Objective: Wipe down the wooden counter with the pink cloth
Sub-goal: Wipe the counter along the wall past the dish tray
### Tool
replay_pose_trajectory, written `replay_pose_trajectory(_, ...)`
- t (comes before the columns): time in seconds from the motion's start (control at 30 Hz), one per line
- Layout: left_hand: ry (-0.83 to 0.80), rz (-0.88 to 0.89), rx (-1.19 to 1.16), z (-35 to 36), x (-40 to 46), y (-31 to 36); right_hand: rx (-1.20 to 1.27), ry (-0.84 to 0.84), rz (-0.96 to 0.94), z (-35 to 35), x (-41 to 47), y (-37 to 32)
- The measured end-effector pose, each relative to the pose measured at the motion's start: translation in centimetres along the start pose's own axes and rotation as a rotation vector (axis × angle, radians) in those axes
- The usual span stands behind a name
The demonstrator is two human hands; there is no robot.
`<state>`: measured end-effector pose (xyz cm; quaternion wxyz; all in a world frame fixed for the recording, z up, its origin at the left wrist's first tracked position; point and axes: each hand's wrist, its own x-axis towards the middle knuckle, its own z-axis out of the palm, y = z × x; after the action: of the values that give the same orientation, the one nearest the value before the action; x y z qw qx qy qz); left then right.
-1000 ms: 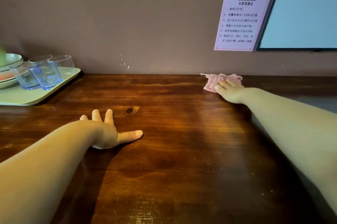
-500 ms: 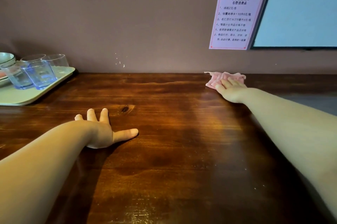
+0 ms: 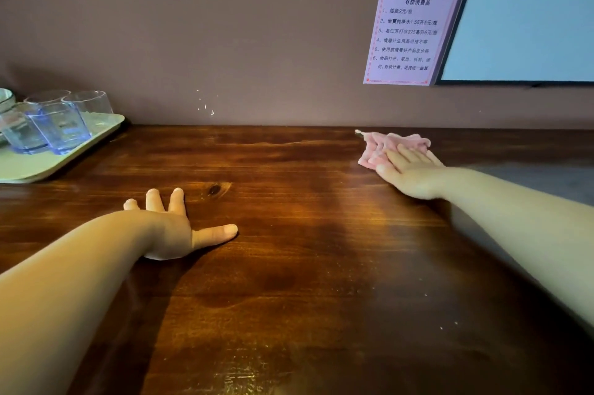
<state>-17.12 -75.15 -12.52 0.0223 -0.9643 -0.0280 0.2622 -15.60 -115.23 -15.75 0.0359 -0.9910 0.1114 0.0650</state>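
Observation:
A dark wooden counter (image 3: 289, 266) fills the lower view and runs up to a brown wall. The pink cloth (image 3: 382, 145) lies crumpled at the back right, close to the wall. My right hand (image 3: 409, 171) presses flat on the cloth with straight fingers, covering its near part. My left hand (image 3: 170, 227) rests palm down on the bare wood at the left of centre, fingers spread and thumb pointing right.
A pale green tray (image 3: 48, 163) at the far left carries several clear blue glasses (image 3: 58, 127) and stacked bowls (image 3: 4, 102). A pink printed notice (image 3: 411, 23) hangs on the wall beside a dark-framed screen (image 3: 527, 15) at the upper right.
My right hand has slid the cloth slightly along the back edge near the wall. My left hand has stayed planted on the wood.

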Motion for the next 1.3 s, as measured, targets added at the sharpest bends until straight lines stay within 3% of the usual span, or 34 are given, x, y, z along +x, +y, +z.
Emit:
replay_pose_trajectory(0.17,-0.034,-0.014,0.022,-0.4,-0.2,0.1,0.009,0.228,0.035,-2.5,1.0,-1.3)
replay_pose_trajectory(0.37,-0.015,-0.009,0.016,-0.2,-0.3,0.0,-0.051,0.158,0.244,-1.2,4.0,-3.7)
replay_pose_trajectory(0.6,0.024,-0.004,0.006,0.2,0.2,0.0,0.001,0.224,-0.063,0.7,1.3,-1.7)
replay_pose_trajectory(0.77,0.102,-0.008,-0.05,1.1,0.2,-0.3,-0.017,0.217,0.096,-0.6,2.6,-3.3)
replay_pose_trajectory(0.97,0.277,0.008,-0.125,2.8,0.8,-0.5,0.109,0.201,-0.144,1.7,-1.2,-2.8)
replay_pose_trajectory(1.03,0.326,0.005,-0.133,3.1,0.7,-0.4,0.111,0.155,-0.045,0.8,-0.4,-3.2)
replay_pose_trajectory(1.13,0.429,0.029,-0.145,3.8,0.7,-0.5,0.004,0.218,0.055,-0.6,0.2,-5.0)
replay_pose_trajectory(1.3,0.474,0.038,-0.141,4.4,1.1,-0.6,0.101,0.152,-0.194,1.9,-2.5,-4.0)
